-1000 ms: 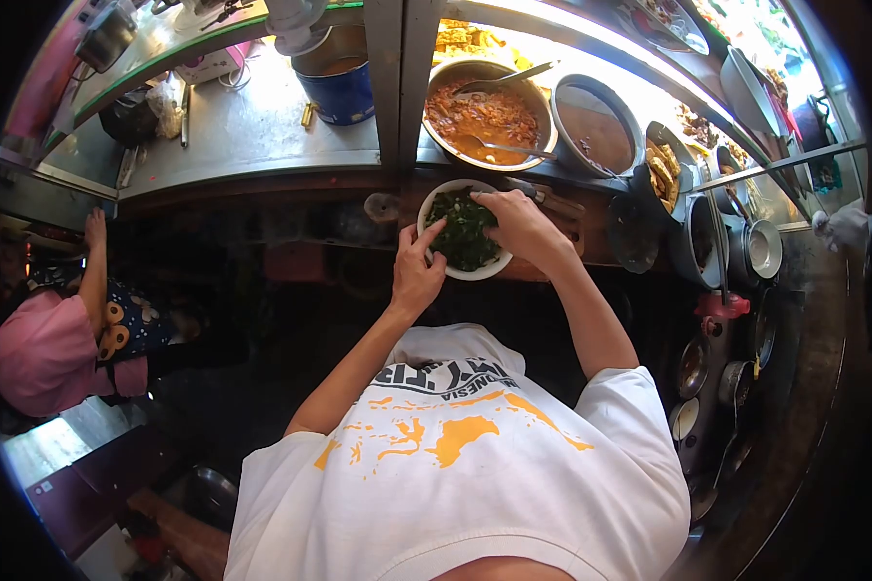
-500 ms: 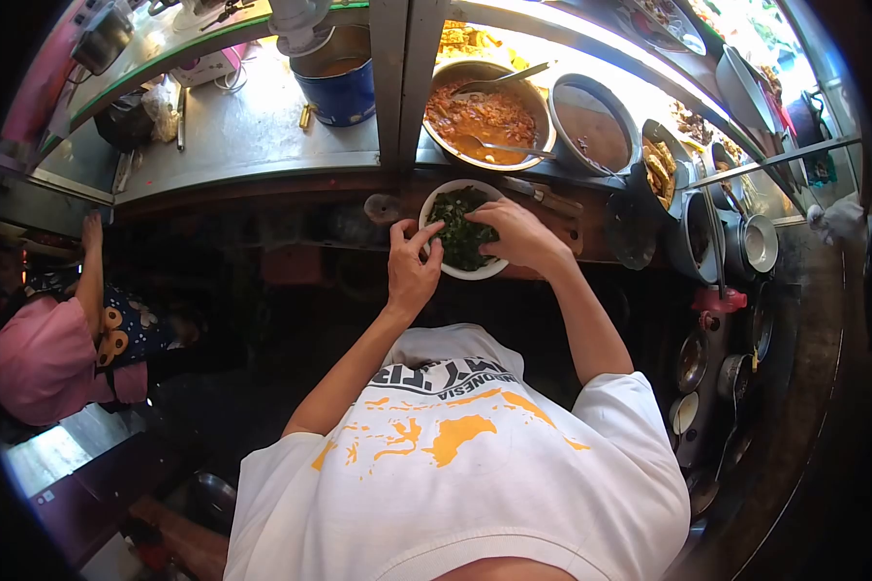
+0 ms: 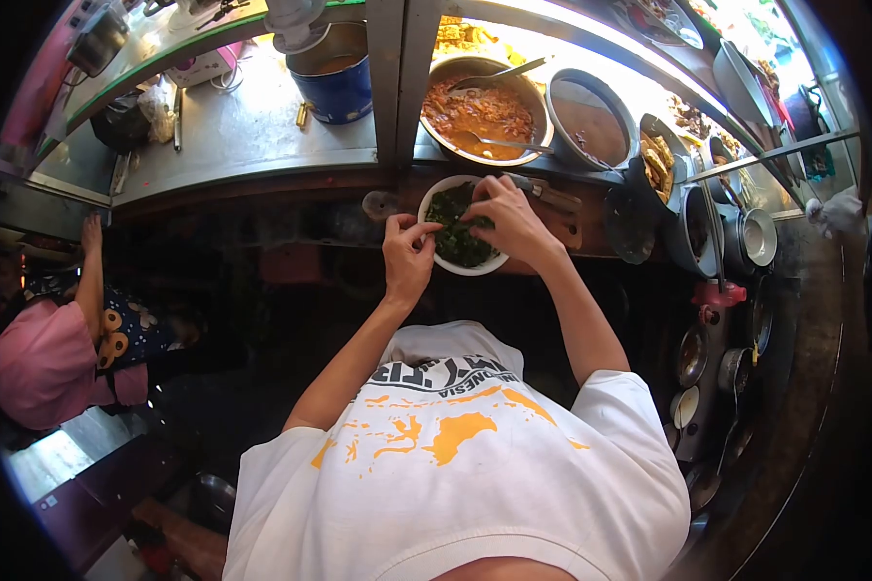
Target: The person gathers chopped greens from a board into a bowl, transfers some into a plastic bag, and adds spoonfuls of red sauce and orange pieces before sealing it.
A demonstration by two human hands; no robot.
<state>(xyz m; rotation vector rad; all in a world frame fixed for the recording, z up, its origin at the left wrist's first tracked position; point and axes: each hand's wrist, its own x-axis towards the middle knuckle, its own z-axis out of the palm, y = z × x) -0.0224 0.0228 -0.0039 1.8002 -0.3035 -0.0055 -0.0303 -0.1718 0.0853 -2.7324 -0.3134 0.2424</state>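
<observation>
A white bowl (image 3: 490,267) of chopped dark leafy greens (image 3: 458,242) sits at the front edge of the counter before me. My left hand (image 3: 409,259) is at the bowl's left rim, thumb and forefinger pinched together. Whether leaves or the rim lie between those fingertips, I cannot make out. Over the right part of the bowl, my right hand (image 3: 510,223) has its fingers bent and drawn together on the greens. Its fingertips are partly hidden and slightly blurred.
Behind the bowl stand a pot of orange-red stew (image 3: 484,111) with spoons and a pan of brown sauce (image 3: 591,126). A knife (image 3: 552,198) lies to the right. A blue pot (image 3: 334,92) is back left. A person in pink (image 3: 44,363) is at far left.
My right hand has lifted slightly and its fingers have drawn together over the greens. The left thumb and forefinger have come closer together at the rim.
</observation>
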